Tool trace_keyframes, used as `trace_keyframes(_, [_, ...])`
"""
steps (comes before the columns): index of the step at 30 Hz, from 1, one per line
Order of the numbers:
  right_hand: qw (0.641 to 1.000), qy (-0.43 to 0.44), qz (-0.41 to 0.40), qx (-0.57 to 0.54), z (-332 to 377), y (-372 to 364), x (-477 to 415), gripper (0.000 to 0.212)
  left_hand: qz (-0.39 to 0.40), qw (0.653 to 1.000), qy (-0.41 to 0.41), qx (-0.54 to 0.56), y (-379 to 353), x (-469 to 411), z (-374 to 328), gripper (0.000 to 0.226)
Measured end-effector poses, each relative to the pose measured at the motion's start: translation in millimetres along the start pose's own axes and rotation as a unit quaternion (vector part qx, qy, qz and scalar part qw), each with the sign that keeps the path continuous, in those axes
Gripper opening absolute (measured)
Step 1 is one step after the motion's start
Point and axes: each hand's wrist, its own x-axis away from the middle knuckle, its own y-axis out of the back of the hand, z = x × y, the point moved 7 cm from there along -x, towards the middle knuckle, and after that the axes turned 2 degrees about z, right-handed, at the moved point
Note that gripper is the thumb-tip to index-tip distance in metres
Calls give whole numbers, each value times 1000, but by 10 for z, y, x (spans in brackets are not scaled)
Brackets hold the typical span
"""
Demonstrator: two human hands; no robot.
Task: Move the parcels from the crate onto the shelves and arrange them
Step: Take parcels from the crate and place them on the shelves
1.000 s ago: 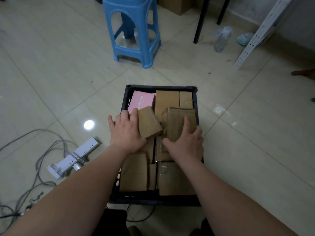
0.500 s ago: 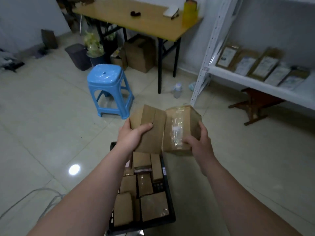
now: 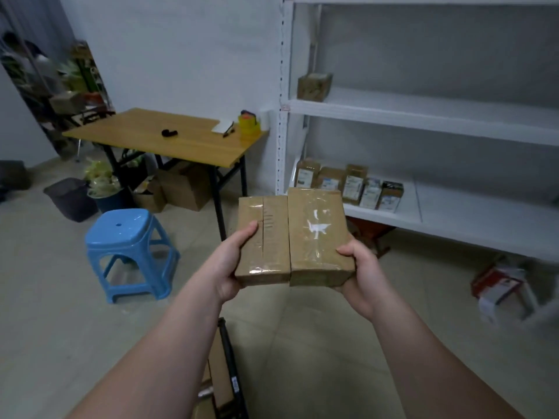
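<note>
Two brown taped parcels are held side by side at chest height in front of the white shelves [image 3: 423,111]. My left hand [image 3: 231,261] grips the left parcel [image 3: 263,237], thumb on its top face. My right hand [image 3: 360,273] grips the slightly larger right parcel [image 3: 316,234], which has torn white label scraps under clear tape. The black crate [image 3: 231,373] shows only as an edge between my forearms at the bottom, with brown parcels inside. Several labelled parcels [image 3: 348,184] stand in a row on the lower shelf, and one parcel [image 3: 314,86] sits on the shelf above.
A blue plastic stool [image 3: 127,252] stands on the tiled floor to the left. Behind it is a wooden table [image 3: 163,137] with cardboard boxes and bins under it. A red and white box [image 3: 502,285] lies on the floor at right, below the shelves.
Both hands lifted the two parcels out of the crate and carried them up toward the shelves. The view rose from the crate to the shelving, and the parcels now lie flat, side by side.
</note>
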Motion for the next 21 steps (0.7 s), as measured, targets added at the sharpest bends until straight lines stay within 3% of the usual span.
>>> trace_keyframes(2, [1000,-8,-5,5,146,170,74,45,21,1000,-5,-10,-288,-35,-32,35])
trace_keyframes(6, [999,-4,-27,-20,397,510,249,66,67,997,-13,-32,-761,-74,-83,32])
trace_keyframes(13, [980,21,-33,-194,775,992,456,53,108,994,-6,24,-1262,-200,-235,36])
trace_keyframes(21, [982,47,-79,-164,1129,1421,192,39,146,989,-13,13,-1748,-666,-317,52])
